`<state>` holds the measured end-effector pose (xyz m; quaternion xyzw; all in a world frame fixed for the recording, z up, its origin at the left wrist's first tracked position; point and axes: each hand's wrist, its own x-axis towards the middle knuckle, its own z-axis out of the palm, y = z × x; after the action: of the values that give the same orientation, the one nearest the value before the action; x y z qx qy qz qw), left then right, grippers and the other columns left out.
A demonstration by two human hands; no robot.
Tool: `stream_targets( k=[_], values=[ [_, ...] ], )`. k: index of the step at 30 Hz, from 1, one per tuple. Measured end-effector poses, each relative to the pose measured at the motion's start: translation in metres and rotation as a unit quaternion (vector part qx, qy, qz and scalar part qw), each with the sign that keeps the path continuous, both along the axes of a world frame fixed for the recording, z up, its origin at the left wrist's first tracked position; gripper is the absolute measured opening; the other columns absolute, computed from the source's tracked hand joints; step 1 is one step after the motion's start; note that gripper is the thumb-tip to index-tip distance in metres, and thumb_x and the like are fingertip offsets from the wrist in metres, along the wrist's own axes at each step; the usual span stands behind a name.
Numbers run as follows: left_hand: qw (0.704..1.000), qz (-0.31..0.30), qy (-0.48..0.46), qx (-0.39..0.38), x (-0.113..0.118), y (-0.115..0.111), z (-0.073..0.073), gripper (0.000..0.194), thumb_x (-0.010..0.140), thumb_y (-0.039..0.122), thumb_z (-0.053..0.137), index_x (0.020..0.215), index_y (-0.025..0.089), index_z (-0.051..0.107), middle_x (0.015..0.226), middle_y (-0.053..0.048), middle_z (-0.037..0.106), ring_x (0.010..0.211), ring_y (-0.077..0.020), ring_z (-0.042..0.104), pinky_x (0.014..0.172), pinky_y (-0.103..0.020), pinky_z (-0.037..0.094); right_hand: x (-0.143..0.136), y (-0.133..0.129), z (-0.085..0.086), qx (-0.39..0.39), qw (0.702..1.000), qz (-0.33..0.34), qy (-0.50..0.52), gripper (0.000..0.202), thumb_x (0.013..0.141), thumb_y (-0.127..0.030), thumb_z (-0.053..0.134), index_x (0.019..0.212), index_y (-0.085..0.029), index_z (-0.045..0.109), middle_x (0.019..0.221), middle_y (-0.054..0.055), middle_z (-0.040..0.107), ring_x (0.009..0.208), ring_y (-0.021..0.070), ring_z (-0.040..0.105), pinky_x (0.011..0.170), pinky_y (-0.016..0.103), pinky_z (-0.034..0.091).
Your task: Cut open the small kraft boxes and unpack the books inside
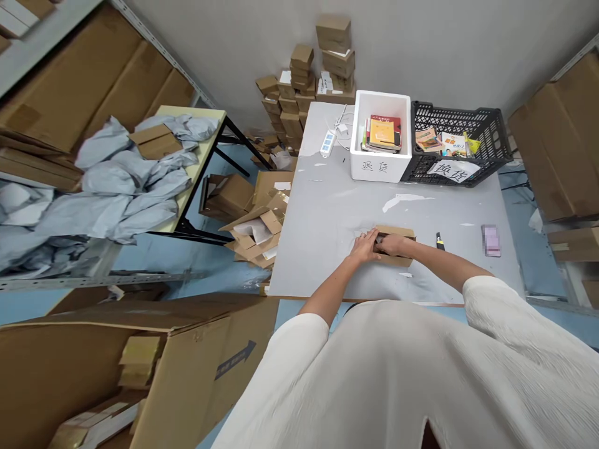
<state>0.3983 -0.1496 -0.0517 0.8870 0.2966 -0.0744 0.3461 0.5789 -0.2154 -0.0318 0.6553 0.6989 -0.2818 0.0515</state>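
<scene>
A small brown cardboard box [397, 260] lies on the grey tabletop, its top side open. My left hand [365, 246] is closed round its left end, thumb on the near side and fingers toward the far side. My right hand [394, 244] reaches into the box from the right, fingers bent together. What those fingers hold, if anything, is hidden. Crumpled clear plastic seems to lie around the box's left end. To the right of the box is a yellow-and-black box cutter [440, 241].
At the back of the table [322, 212] stand a white foam box [380, 168] of books and a black crate [496, 143] holding booklets. A power strip [328, 143] lies back left, a blurred pink item [491, 241] right. Grey parcels [116, 174] cover a side table; a large carton [210, 368] stands left.
</scene>
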Motion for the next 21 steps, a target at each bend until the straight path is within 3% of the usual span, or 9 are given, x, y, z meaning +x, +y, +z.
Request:
stream_targets(
  k=[3,7,10,13,15,17,21],
  values=[
    [1.000,0.003,0.002,0.000,0.000,0.001,0.002,0.122,0.081,0.056,0.092,0.179,0.034,0.023,0.187,-0.013,0.024,0.157,-0.0461,0.044,0.122,-0.056,0.041,0.007,-0.001,0.019,-0.065,0.996,0.064,-0.013,0.025,0.095,-0.032,0.066,0.112,-0.021,0.081,0.105,0.015,0.084,0.102,0.0340,0.079,0.099,0.045,0.058],
    [1.000,0.007,0.003,0.012,0.000,0.002,0.003,0.121,0.081,0.058,0.093,0.178,0.034,0.024,0.186,-0.014,0.026,0.157,-0.0446,0.044,0.123,-0.055,0.039,0.019,-0.011,0.043,-0.052,0.997,0.035,-0.041,0.029,0.103,-0.033,0.059,0.124,-0.021,0.075,0.116,0.018,0.083,0.107,0.0360,0.077,0.100,0.046,0.054],
    [1.000,0.010,0.008,0.018,0.000,0.003,0.003,0.121,0.080,0.059,0.093,0.177,0.033,0.026,0.186,-0.014,0.025,0.158,-0.0453,0.043,0.125,-0.055,0.038,0.040,-0.024,0.058,-0.017,0.999,-0.039,-0.027,0.031,0.101,-0.027,0.060,0.130,-0.022,0.071,0.118,0.016,0.082,0.109,0.0338,0.076,0.098,0.040,0.053],
    [1.000,0.013,0.020,0.019,0.001,0.002,0.003,0.121,0.080,0.059,0.093,0.177,0.032,0.026,0.186,-0.013,0.024,0.159,-0.0455,0.042,0.125,-0.054,0.037,0.075,-0.039,0.072,0.077,0.986,-0.142,0.029,0.050,0.101,-0.027,0.055,0.150,-0.019,0.059,0.110,0.012,0.083,0.103,0.0327,0.076,0.093,0.038,0.055],
    [0.999,0.025,0.028,0.022,0.003,0.000,0.004,0.120,0.081,0.059,0.092,0.177,0.031,0.026,0.187,-0.013,0.024,0.160,-0.0452,0.040,0.125,-0.053,0.037,0.106,-0.049,0.081,0.157,0.963,-0.207,0.073,0.059,0.098,-0.031,0.057,0.156,-0.020,0.057,0.111,0.010,0.083,0.100,0.0323,0.075,0.093,0.041,0.057],
    [0.998,0.048,0.034,0.025,0.004,-0.004,0.005,0.119,0.081,0.059,0.091,0.177,0.030,0.027,0.187,-0.014,0.024,0.161,-0.0456,0.038,0.126,-0.053,0.035,0.140,-0.059,0.087,0.225,0.933,-0.263,0.099,0.052,0.095,-0.036,0.058,0.144,-0.021,0.068,0.118,0.010,0.082,0.103,0.0322,0.074,0.097,0.044,0.059],
    [0.995,0.088,0.044,0.034,0.008,-0.012,0.005,0.120,0.080,0.058,0.090,0.177,0.027,0.025,0.186,-0.015,0.024,0.162,-0.0471,0.037,0.127,-0.054,0.033,0.199,-0.085,0.084,0.300,0.876,-0.367,0.092,0.053,0.092,-0.036,0.056,0.138,-0.017,0.073,0.131,0.014,0.079,0.112,0.0338,0.072,0.104,0.049,0.058]
  ],
)
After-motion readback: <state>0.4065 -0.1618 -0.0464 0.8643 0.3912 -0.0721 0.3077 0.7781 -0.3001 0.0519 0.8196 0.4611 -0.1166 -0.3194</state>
